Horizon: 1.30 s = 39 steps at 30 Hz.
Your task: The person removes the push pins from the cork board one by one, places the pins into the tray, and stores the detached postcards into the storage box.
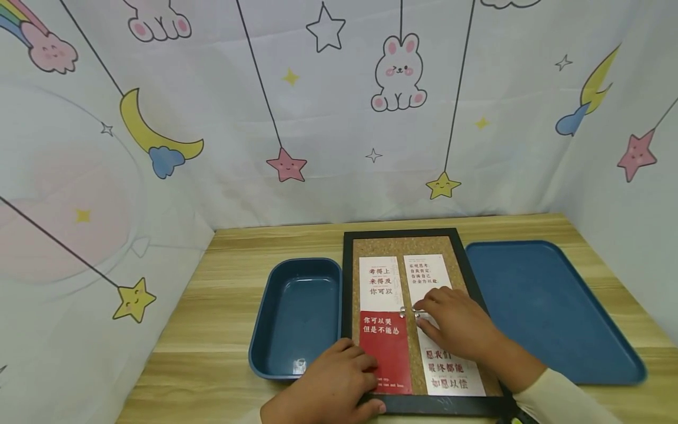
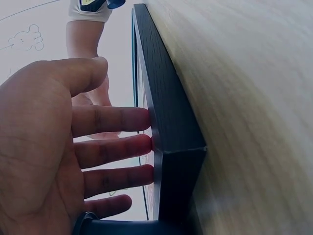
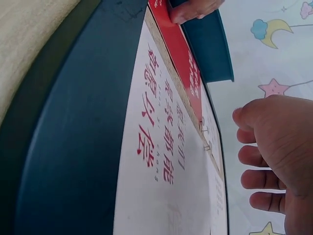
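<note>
A cork board [image 1: 382, 244] in a black frame [image 1: 347, 282] lies on the table with printed cards on it. A white card [image 1: 378, 277] sits above a red card [image 1: 384, 353] on the left; white cards with red and black characters [image 1: 450, 377] run down the right. Small shiny pins [image 1: 402, 311] show at the cards' inner edges. My left hand [image 1: 336, 380] rests at the board's lower left, fingers [image 2: 117, 147] extended onto its edge. My right hand [image 1: 455, 318] is over the right-hand cards, thumb and forefinger beside the pins; no held thing shows in the right wrist view [image 3: 286, 147].
A deep blue bin [image 1: 299, 318] stands left of the board. To the right lies a flat blue tray [image 1: 545, 312], partly beside the frame. A white printed cloth [image 1: 339, 118] hangs behind and along both sides of the wood-grain table [image 1: 222, 294].
</note>
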Tool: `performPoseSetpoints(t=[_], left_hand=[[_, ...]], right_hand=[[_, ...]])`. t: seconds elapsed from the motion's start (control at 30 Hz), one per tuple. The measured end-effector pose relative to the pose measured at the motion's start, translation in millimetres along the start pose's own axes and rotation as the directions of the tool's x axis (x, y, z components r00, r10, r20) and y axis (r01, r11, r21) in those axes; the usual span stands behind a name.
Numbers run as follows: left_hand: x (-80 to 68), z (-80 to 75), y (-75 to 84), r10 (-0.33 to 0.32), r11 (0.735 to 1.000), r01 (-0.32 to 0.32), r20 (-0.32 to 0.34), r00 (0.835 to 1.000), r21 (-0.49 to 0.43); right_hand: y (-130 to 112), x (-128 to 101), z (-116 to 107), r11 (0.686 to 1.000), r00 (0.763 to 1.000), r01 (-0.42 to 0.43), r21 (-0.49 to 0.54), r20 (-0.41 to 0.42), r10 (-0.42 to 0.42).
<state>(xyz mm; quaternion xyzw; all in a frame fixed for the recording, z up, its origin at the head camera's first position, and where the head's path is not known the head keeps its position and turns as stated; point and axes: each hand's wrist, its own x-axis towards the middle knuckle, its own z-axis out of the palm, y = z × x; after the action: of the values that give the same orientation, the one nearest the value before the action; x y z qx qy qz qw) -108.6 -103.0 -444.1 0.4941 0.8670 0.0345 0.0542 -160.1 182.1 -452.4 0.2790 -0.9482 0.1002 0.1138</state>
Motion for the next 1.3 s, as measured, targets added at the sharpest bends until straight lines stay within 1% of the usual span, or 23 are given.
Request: performPoseSetpoints(t=[0.13, 0.4, 0.63, 1.0, 1.13, 1.3], left_hand=[[0.5, 0.1, 0.1, -0.003, 1.0, 0.003, -0.002, 1.0, -0.001], [1.4, 2.1, 1.0, 0.01, 0.999, -0.008, -0.043, 0.999, 0.033], [1.9, 2.1, 0.8, 0.006, 0.999, -0.005, -0.042, 0.999, 0.034], [2.5, 2.2, 0.4, 0.012, 0.999, -0.01, -0.053, 0.999, 0.048], [1.8, 2.7, 0.5, 0.012, 0.999, -0.01, -0.047, 0.999, 0.05], [0.2, 4.1, 0.8, 0.015, 0.998, -0.012, -0.053, 0.998, 0.056]], right_hand=[[-1.4, 2.4, 2.1, 1.0, 1.0, 0.024, 0.009, -0.015, -0.024], [-1.1, 4.5, 6.6, 0.999, 0.998, 0.044, 0.002, -0.034, -0.044], [-2.5, 7.9, 10.0, 1.0, 1.0, 0.029, 0.006, -0.012, -0.029], [-3.6, 12.0, 12.9, 0.999, 0.999, 0.032, 0.001, -0.005, -0.032], [-3.2, 13.5, 18.2, 1.0, 1.0, 0.028, 0.003, 0.005, -0.028], [-2.6, 14.9, 24.6, 0.999, 0.999, 0.044, 0.012, 0.012, -0.044]])
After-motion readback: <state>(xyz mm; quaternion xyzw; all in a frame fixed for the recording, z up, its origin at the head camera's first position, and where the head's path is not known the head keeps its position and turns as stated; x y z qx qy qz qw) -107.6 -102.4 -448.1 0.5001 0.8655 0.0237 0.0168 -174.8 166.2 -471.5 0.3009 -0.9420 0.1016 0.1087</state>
